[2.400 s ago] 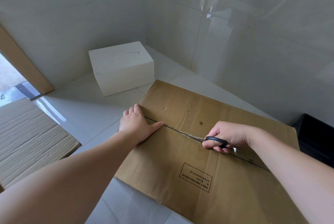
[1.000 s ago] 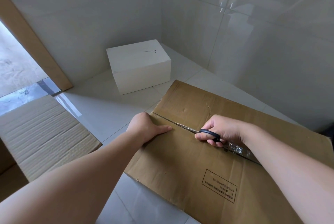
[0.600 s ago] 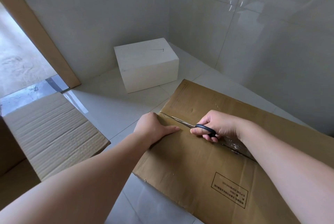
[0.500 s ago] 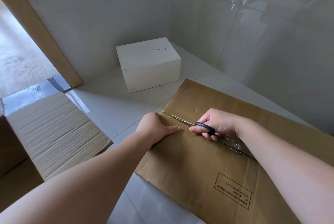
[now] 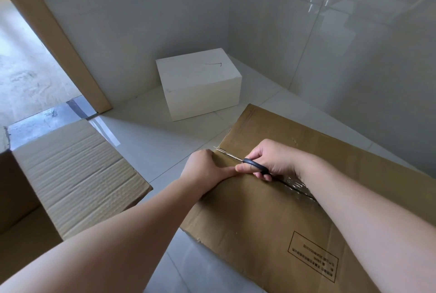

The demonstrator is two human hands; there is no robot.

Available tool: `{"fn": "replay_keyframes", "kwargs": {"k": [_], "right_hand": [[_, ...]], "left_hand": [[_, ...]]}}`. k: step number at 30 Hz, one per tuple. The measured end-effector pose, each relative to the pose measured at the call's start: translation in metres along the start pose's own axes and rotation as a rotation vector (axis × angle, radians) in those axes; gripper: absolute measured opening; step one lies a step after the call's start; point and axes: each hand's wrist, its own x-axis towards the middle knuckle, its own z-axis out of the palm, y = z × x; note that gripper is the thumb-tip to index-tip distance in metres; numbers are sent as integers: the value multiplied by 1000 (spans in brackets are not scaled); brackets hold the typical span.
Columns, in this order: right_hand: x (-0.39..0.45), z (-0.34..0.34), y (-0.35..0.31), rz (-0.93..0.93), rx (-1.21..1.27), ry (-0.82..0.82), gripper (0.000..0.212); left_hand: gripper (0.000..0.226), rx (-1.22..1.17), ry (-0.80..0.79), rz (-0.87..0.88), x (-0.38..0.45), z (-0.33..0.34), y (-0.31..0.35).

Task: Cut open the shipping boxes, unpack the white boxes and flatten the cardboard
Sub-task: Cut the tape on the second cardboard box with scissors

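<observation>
Right hand [image 5: 274,160] closed around scissors [image 5: 245,162], blades at the seam's far end on the shipping box [image 5: 271,210]; left hand [image 5: 207,170] pressed flat beside. White box [image 5: 198,82] in the floor's corner.

Boxes lying around a floor corner.
The shipping box [image 5: 295,188] is sitting at right, the white box [image 5: 200,82] standing behind it by the walls, an open carton [image 5: 70,174] lying at left.
</observation>
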Motion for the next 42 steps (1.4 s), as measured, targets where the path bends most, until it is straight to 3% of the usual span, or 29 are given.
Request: {"fn": "replay_keyframes", "kwargs": {"k": [5, 15, 20, 25, 29, 33, 38, 42], "right_hand": [[18, 1, -6, 36, -15, 19, 52], [13, -6, -18, 41, -105, -38, 39], [4, -13, -17, 79, -256, 64, 30], [-9, -1, 7, 62, -322, 309, 29], [-30, -5, 28, 131, -403, 452, 31], [-66, -18, 51, 211, -482, 584, 29], [-126, -29, 90, 347, -516, 690, 34], [-153, -24, 109, 417, -560, 712, 38]], "left_hand": [[70, 96, 117, -43, -2, -4, -2], [60, 60, 17, -162, 5, -12, 1], [59, -47, -32, -170, 10, -18, -7], [64, 108, -38, -106, 10, -22, -6], [76, 156, 18, 43, 11, -20, 0], [101, 282, -14, 392, 19, -9, 26], [125, 585, -125, 722, 36, 1, 71], [129, 727, -228, 972, 38, 26, 104]]}}
